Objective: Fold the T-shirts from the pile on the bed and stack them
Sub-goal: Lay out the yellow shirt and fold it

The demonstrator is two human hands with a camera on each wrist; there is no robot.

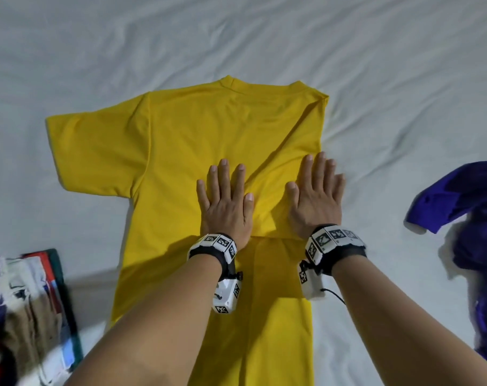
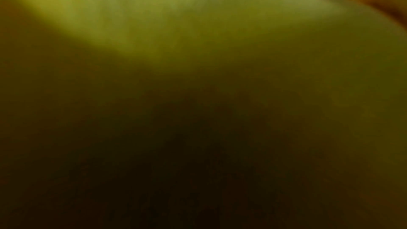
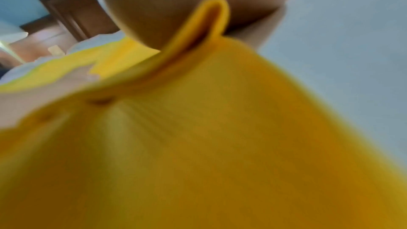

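A yellow T-shirt (image 1: pixel 181 140) lies flat on the white bed sheet (image 1: pixel 376 79), collar away from me. Its right side and sleeve are folded in over the body, while the left sleeve still spreads out. My left hand (image 1: pixel 225 196) lies flat, fingers straight, on the middle of the shirt. My right hand (image 1: pixel 317 188) presses flat on the folded right edge. The left wrist view shows only dark blurred yellow cloth (image 2: pixel 198 32). The right wrist view shows the yellow fabric (image 3: pixel 220 145) close up with a folded edge under the palm (image 3: pixel 167 6).
A crumpled purple shirt (image 1: pixel 470 213) lies on the bed at the right. A stack of folded clothes (image 1: pixel 28 302) sits at the lower left. White sheet stretches beyond the collar.
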